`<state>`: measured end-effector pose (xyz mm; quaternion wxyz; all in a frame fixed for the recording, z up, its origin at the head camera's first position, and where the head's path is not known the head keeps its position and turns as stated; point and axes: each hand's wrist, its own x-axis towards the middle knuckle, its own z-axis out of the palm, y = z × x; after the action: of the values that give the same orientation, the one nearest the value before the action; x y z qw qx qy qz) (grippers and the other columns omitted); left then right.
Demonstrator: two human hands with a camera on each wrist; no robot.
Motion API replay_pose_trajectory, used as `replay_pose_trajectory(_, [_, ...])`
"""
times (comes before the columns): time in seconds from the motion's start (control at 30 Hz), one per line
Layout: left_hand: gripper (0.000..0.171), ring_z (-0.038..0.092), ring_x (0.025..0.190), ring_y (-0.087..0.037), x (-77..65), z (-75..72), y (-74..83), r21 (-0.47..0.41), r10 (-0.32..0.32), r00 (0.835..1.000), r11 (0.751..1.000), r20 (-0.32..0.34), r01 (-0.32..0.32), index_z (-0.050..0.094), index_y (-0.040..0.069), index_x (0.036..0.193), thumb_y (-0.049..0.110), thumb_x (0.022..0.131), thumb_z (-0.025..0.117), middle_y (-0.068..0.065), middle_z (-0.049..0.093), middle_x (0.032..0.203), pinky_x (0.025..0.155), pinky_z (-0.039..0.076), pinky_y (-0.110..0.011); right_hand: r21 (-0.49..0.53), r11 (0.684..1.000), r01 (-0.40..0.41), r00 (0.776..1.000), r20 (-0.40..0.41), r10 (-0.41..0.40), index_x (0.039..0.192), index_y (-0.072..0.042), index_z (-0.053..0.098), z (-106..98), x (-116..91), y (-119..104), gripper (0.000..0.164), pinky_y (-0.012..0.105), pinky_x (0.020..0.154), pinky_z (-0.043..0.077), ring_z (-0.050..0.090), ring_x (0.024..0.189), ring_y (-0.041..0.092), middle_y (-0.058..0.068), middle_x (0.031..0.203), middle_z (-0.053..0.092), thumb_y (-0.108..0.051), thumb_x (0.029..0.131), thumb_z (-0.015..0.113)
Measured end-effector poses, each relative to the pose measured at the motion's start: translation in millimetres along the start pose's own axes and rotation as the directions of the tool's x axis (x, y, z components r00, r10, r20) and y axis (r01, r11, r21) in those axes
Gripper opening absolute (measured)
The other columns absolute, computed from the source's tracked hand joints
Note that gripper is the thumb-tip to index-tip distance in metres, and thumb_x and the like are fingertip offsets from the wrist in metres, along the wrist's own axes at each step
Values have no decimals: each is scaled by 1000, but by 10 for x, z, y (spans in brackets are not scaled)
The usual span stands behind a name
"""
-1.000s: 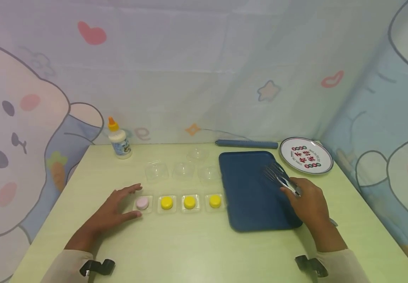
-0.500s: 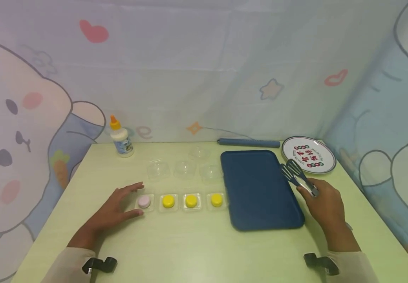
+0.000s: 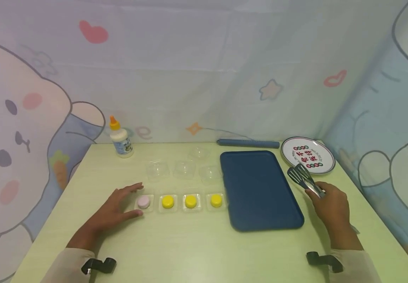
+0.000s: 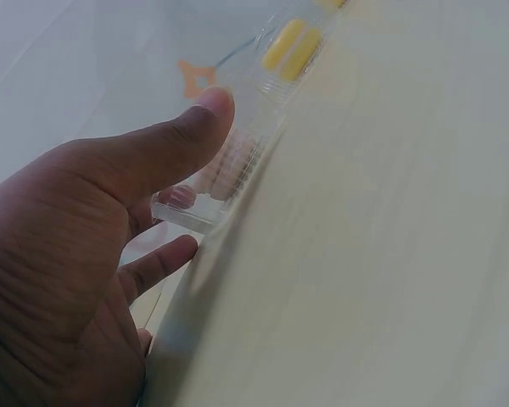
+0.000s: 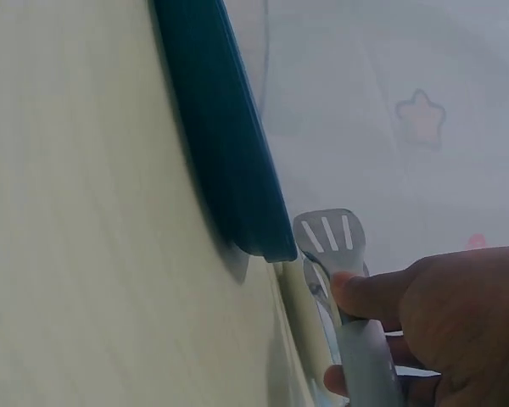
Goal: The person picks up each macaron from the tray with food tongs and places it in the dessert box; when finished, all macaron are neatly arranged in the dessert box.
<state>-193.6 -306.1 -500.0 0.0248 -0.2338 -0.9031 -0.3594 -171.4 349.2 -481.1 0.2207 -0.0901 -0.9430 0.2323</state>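
Note:
My left hand rests at the left of the row, thumb and fingers spread to either side of a clear plastic box base holding a pink macaron. In the left wrist view the thumb passes in front of that box. Three yellow macarons, the nearest one beside the pink one, sit in their own clear bases to the right. My right hand grips a pair of metal tongs with slotted heads, just right of the dark blue tray. The tong heads stand slightly apart in the right wrist view.
Several clear plastic lids lie behind the macarons. A glue bottle with orange tip stands at the back left. A blue stick-like roll lies along the back edge, and a white printed plate is at the back right.
My right hand has carried the tongs rightward, from over the blue tray to beside its right edge, near the plate. The left hand keeps its place by the pink macaron.

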Motion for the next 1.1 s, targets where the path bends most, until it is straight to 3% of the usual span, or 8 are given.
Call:
replay_pose_trajectory(0.13, [79, 43, 152, -51, 9, 13, -3, 3, 5, 1000, 1000, -4, -5, 54, 12, 158, 28, 90, 91, -18, 57, 162, 123, 14, -85, 4, 1000, -22, 999, 28, 21, 122, 6, 75, 20, 6, 51, 37, 44, 66, 47, 72, 92, 48, 33, 114, 76, -17, 94, 85])
replay_pose_trajectory(0.4, [80, 42, 154, -50, 5, 3, 10, -6, -18, 1000, 1000, 0, 18, 53, 12, 159, 29, 90, 90, -19, 55, 164, 125, 12, -84, 19, 998, -59, 995, 82, 58, 129, 9, 71, 42, 49, 94, 44, 66, 87, 53, 69, 114, 57, 37, 127, 71, -16, 94, 84])
replay_pose_trajectory(0.93, [82, 42, 153, -51, -16, 14, -18, -17, -27, 1000, 999, 9, 27, 50, 12, 161, 30, 91, 90, -21, 54, 164, 125, 11, -85, 2, 999, -47, 993, 111, 47, 127, 11, 70, 74, 58, 142, 46, 69, 93, 53, 67, 117, 59, 40, 126, 70, -18, 94, 84])
replay_pose_trajectory(1.1, [82, 51, 142, -47, -4, 17, -19, -4, -6, 1000, 1000, -11, 6, 49, 11, 161, 28, 91, 89, -20, 56, 160, 122, 15, -86, -3, 998, -62, 990, 125, 62, 130, 12, 68, 50, 57, 120, 50, 69, 96, 53, 65, 121, 60, 40, 130, 68, -20, 95, 84])
